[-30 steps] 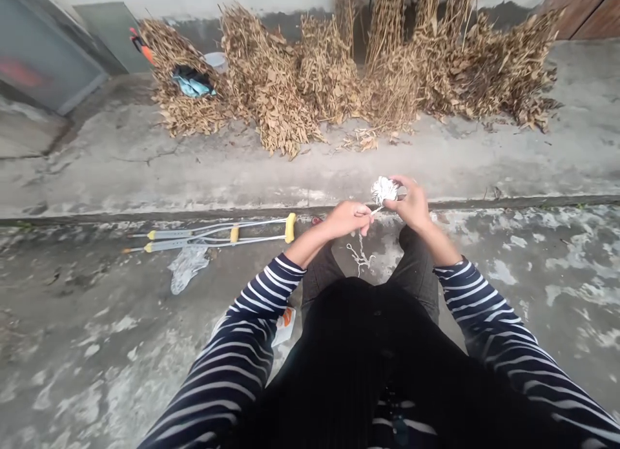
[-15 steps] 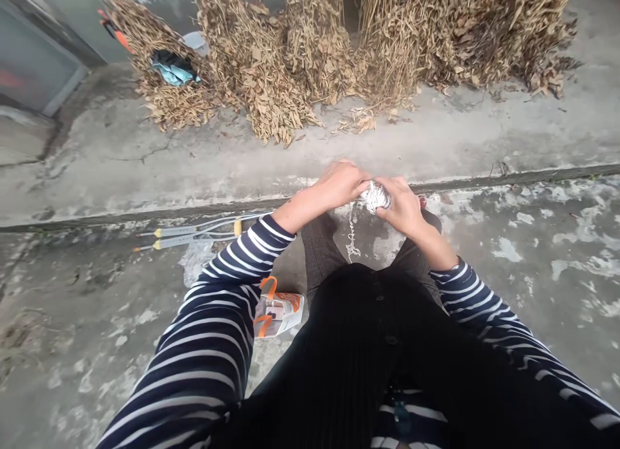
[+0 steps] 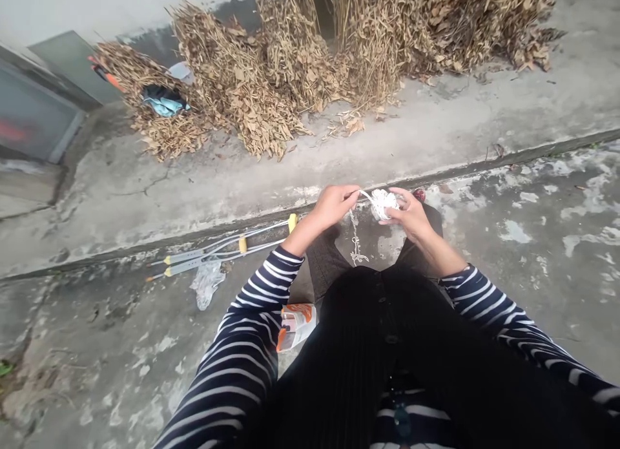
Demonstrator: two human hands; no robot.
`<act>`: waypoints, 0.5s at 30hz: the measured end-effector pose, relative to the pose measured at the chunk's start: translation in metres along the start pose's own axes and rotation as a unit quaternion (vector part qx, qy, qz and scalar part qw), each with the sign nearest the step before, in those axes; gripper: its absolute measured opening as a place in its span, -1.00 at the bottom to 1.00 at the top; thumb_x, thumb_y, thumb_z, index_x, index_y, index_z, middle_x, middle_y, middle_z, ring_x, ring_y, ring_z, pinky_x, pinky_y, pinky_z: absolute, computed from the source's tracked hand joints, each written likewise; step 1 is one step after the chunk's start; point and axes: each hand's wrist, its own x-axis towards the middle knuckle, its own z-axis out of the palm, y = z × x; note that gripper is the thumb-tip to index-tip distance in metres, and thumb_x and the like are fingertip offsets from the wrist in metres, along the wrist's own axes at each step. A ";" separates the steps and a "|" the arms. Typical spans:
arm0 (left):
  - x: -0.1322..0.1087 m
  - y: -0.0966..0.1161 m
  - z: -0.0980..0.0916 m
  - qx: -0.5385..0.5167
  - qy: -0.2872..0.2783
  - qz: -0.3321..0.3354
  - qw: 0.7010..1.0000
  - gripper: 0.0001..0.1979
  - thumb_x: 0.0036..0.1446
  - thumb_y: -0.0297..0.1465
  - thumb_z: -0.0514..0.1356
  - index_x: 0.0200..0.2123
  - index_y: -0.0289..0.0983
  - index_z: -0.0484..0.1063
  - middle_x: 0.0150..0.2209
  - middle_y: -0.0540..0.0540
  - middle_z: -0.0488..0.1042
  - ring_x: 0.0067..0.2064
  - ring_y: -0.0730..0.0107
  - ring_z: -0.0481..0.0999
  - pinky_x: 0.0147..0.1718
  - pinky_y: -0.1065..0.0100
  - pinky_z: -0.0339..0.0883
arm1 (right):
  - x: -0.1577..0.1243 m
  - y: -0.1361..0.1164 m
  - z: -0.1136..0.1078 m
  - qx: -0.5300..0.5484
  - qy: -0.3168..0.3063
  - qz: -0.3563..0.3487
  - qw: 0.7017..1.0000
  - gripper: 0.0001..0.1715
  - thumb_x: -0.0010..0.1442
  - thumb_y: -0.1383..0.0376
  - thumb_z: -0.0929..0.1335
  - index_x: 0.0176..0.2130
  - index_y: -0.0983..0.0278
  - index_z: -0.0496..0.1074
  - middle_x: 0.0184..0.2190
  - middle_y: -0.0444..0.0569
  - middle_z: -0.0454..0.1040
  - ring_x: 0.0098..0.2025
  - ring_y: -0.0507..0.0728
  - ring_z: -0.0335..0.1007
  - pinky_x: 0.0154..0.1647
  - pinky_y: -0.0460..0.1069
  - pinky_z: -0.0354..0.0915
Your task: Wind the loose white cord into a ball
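Note:
My right hand (image 3: 410, 214) is closed around a ball of white cord (image 3: 382, 205), thumb on the near side and fingers behind it. To the left of it, my left hand (image 3: 336, 205) pinches a short stretch of the same white cord (image 3: 364, 194), which runs to the ball. Below my left hand a thin, kinked length of white string (image 3: 356, 239) hangs or lies between my knees, over the concrete. Whether this string joins the ball is hidden.
Crutches (image 3: 213, 254) lie along the step (image 3: 271, 184) on the left, beside a clear plastic bag (image 3: 207, 284). A white and orange bag (image 3: 296, 326) stands by my left leg. Dried plant bundles (image 3: 271, 81) lean at the wall, with a blue and black cloth (image 3: 165, 103) on them.
My left hand has drawn away from the ball to the left, and a stretch of cord now shows between the hands. The camera view has tilted and shifted.

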 end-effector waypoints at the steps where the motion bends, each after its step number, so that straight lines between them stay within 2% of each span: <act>1: -0.006 -0.001 -0.002 -0.009 0.005 0.002 1.000 -0.62 0.37 -0.25 0.01 -0.44 -0.28 0.43 -0.51 0.01 0.48 -0.46 0.48 0.36 -0.30 0.41 0.20 | 0.004 -0.001 -0.005 0.021 0.017 0.013 1.000 -0.16 -0.26 0.23 0.64 0.01 0.22 0.40 -0.13 -0.04 0.59 -0.21 0.16 0.57 -0.24 0.16 0.64; 4: -0.026 -0.004 -0.003 -0.021 -0.008 0.004 1.000 -0.59 0.38 -0.21 0.02 -0.46 -0.27 0.42 -0.47 0.01 0.50 -0.39 0.46 0.42 -0.22 0.42 0.25 | 0.014 -0.005 -0.019 0.054 0.032 0.030 0.998 -0.30 -0.22 0.19 0.65 -0.12 0.25 0.40 -0.16 0.01 0.61 -0.15 0.18 0.61 -0.12 0.19 0.65; 8: -0.051 -0.007 0.000 0.016 -0.022 0.001 1.000 -0.59 0.38 -0.23 0.02 -0.48 -0.25 0.43 -0.44 -0.02 0.53 -0.30 0.39 0.49 -0.13 0.39 0.29 | 0.017 -0.011 -0.027 0.079 0.009 0.046 0.996 -0.43 -0.08 0.22 0.59 -0.08 0.22 0.43 -0.03 0.07 0.60 -0.04 0.20 0.61 0.01 0.19 0.62; 10: -0.057 -0.005 0.000 0.040 -0.012 0.007 0.999 -0.62 0.37 -0.25 0.03 -0.44 -0.24 0.48 -0.43 -0.04 0.54 -0.29 0.36 0.50 -0.12 0.38 0.32 | 0.015 -0.015 -0.024 0.087 0.008 0.047 0.995 -0.39 -0.10 0.26 0.58 -0.03 0.20 0.44 -0.01 0.03 0.60 -0.05 0.19 0.62 0.02 0.17 0.61; 12: -0.057 0.001 -0.005 0.070 0.008 0.028 0.997 -0.66 0.36 -0.26 0.06 -0.37 -0.23 0.54 -0.41 -0.06 0.56 -0.27 0.34 0.52 -0.09 0.35 0.35 | 0.011 -0.019 -0.019 0.070 0.021 0.024 0.997 -0.25 -0.19 0.27 0.60 0.02 0.19 0.45 -0.03 0.00 0.60 -0.08 0.19 0.62 -0.01 0.17 0.61; 15: -0.049 0.016 -0.016 0.138 0.038 0.093 0.985 -0.70 0.37 -0.31 0.06 -0.29 -0.21 0.57 -0.39 -0.05 0.57 -0.28 0.35 0.51 0.10 0.24 0.36 | 0.006 -0.021 -0.010 -0.011 0.037 -0.080 0.996 -0.17 -0.30 0.27 0.62 0.01 0.25 0.49 -0.03 0.02 0.60 -0.03 0.20 0.58 0.06 0.16 0.55</act>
